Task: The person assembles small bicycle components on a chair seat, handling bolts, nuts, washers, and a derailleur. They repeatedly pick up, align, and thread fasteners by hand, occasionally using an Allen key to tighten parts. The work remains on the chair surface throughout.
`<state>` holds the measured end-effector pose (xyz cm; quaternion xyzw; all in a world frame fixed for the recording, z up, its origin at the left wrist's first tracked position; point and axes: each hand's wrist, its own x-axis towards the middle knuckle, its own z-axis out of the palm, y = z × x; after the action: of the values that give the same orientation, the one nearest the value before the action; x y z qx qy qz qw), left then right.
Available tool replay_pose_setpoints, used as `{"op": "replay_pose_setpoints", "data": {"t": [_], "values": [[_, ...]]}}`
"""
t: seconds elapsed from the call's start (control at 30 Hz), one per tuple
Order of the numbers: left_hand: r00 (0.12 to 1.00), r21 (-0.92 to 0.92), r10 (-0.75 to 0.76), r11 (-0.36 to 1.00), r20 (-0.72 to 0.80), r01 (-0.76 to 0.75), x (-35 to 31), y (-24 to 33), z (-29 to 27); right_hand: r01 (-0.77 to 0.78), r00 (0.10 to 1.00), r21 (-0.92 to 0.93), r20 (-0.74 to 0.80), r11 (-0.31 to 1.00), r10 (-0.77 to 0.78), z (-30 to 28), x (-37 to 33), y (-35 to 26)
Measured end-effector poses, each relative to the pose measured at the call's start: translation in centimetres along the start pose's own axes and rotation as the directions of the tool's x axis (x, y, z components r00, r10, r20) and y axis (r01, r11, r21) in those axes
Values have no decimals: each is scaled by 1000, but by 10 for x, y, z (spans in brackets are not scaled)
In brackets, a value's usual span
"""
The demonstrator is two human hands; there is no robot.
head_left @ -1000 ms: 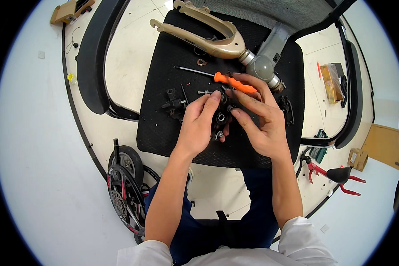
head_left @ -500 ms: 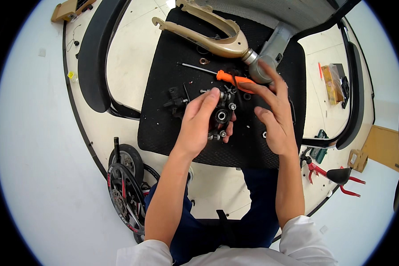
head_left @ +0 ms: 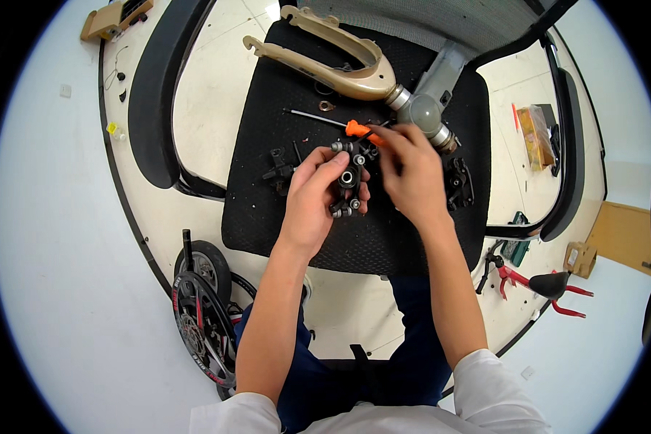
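My left hand is closed around a black bicycle brake caliper with silver bolts, thumb on its upper part. My right hand is at the caliper's upper right, fingers curled and a little smeared by motion. At its fingertips shows a thin black rod, apparently a hex key; its far end is hidden. Just behind the fingers lies a screwdriver with an orange handle, partly covered by my right hand. To the left of the caliper sits a small black part.
A beige bicycle fork lies across the far part of the black chair seat. Another black caliper-like part is at the seat's right. Armrests flank the seat. Wheels stand on the floor at lower left.
My right hand has gone from spread fingers to curled ones, moving left toward the caliper. The black part at the seat's right has come into view. The view has shifted slightly.
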<state>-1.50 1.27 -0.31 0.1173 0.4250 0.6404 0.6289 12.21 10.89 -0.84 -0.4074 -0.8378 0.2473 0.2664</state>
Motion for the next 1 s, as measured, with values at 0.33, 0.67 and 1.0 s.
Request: {"op": "replay_pose_setpoints", "data": {"t": [0.33,0.67,1.0], "values": [[989,-179,150,973,14,-145,-7,18,-20,120,993,-246,6,962,-122,12,5,-2],[954,-169,291,939,-76,-300,-3,25,-19,-323,937,693,138,645,320,-15,-21,-34],[930,-17,331,941,-162,-338,1,19,-17,-558,816,651,542,515,200,-11,-23,-52]]}}
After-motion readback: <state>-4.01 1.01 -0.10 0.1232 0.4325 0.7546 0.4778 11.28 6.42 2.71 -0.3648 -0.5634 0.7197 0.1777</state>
